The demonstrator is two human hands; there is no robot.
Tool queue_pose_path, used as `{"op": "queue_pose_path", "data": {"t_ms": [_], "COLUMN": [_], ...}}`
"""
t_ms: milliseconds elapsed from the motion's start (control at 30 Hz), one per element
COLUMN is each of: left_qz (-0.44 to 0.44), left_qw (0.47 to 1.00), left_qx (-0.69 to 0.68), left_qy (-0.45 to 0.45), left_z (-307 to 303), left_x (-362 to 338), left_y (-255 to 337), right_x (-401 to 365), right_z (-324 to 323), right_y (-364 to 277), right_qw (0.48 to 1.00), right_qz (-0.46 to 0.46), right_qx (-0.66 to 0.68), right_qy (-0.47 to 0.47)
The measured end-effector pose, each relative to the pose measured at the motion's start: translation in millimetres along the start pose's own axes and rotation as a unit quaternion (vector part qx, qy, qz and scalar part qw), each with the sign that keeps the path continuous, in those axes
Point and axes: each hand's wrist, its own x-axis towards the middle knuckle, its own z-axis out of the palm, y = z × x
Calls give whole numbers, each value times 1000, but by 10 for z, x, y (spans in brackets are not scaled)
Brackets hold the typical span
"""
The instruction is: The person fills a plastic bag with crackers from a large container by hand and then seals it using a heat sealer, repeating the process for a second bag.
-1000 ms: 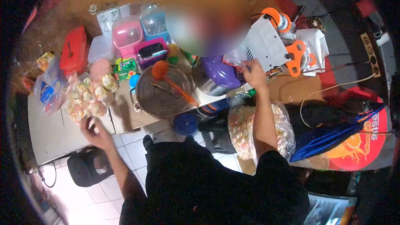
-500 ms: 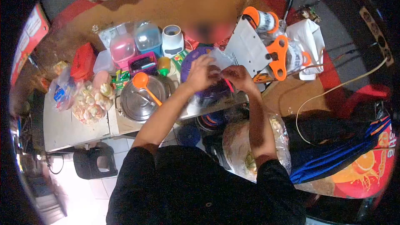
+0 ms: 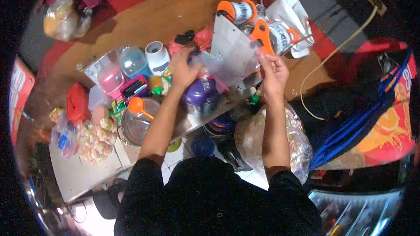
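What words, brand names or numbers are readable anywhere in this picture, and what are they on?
No text can be read for certain.
White roll with orange end caps: dark print, too blurred.
Red banner with orange fruit picture: white letters at its edge, unreadable.
Clear plastic bag held by left hand and right hand: no print seen.

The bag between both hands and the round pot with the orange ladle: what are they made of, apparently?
The bag, held by left hand and right hand: likely thin clear plastic film, glossy; things behind show through. The pot: seemingly bare metal, perhaps steel; grey with shiny reflections.
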Motion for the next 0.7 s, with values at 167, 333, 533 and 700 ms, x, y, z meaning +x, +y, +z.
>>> {"op": "queue_pose_path", "data": {"t_ms": [167,333,533,700], "left_qz": [-135,-74,-9,-38], "left_qw": [926,893,979,955], "left_qx": [-334,-340,-102,-180], "left_qy": [-112,-287,-173,-233], "left_z": [-658,-744,-777,-946], "left_x": [-126,-444,-1156,-1431], "left_y": [789,786,668,715], "right_x": [-645,-1317,-2092,-2715], "right_z": [180,475,517,263], "right_y": [131,301,496,485], "right_qw": [994,998,965,955], "right_qz": [-4,7,-86,36], "right_qx": [-107,-67,-213,-291], "right_qy": [8,-9,129,35]}}
